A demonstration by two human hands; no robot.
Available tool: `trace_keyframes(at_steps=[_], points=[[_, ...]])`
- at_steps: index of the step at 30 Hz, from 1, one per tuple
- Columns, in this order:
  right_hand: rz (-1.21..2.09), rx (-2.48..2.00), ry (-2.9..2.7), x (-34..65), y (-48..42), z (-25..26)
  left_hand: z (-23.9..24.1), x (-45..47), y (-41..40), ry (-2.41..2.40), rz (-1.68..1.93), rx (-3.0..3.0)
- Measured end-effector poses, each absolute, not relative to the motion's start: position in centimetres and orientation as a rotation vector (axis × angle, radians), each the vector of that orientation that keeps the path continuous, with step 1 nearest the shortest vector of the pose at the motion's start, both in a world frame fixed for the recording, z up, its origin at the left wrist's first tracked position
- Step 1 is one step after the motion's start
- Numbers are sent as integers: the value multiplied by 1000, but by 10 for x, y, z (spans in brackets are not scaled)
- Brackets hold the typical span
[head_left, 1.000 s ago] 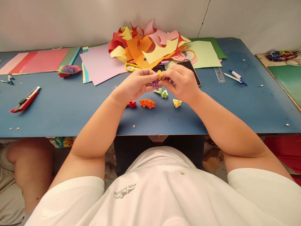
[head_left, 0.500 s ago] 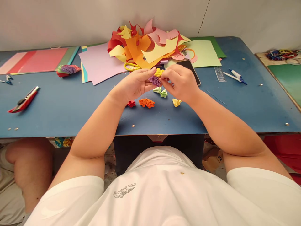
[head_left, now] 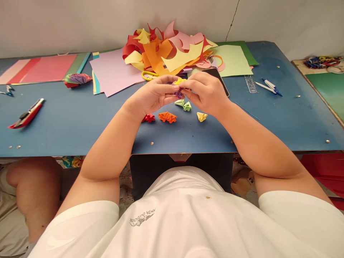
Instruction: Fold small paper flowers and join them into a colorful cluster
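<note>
Above the blue table, both hands meet on a small cluster of curled paper flowers point(head_left: 178, 94), purple below and yellow on top. My left hand point(head_left: 157, 94) pinches it from the left, thumb laid across the front. From the right, the fingertips of my right hand point(head_left: 206, 92) close on its yellow part; they hide much of the cluster. Just beneath lie green paper pieces point(head_left: 183, 104). Nearer me are an orange paper piece point(head_left: 167, 117), a red one point(head_left: 148, 118) partly behind my left wrist, and a pale yellow one point(head_left: 201, 116).
Paper scraps point(head_left: 161, 53) are heaped at the back beside lilac sheets point(head_left: 118, 71), with yellow scissors point(head_left: 149, 75) in front. A phone point(head_left: 219, 80), ruler point(head_left: 251, 85) and pens point(head_left: 268, 87) lie right. A red utility knife point(head_left: 28, 114) and a multicoloured paper piece point(head_left: 77, 80) lie left.
My left thumb has come down over the front of the flower cluster, which has turned so less purple shows. My right fingers have shifted slightly left over its yellow part.
</note>
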State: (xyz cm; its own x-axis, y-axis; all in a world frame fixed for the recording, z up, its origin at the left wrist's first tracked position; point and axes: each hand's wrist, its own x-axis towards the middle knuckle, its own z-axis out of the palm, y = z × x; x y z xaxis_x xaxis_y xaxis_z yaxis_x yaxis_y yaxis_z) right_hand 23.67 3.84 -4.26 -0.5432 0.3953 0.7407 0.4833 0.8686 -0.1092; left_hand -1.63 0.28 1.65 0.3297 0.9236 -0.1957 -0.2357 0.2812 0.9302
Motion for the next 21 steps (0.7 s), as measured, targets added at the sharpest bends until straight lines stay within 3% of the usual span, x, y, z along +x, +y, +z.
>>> trace_keyframes(at_steps=[14, 21], points=[[-184, -556, -2101, 232, 51, -62, 15, -9, -3, 855, 914, 1029], [-55, -595, -2124, 234, 44, -52, 16, -7, -3, 845, 946, 984]])
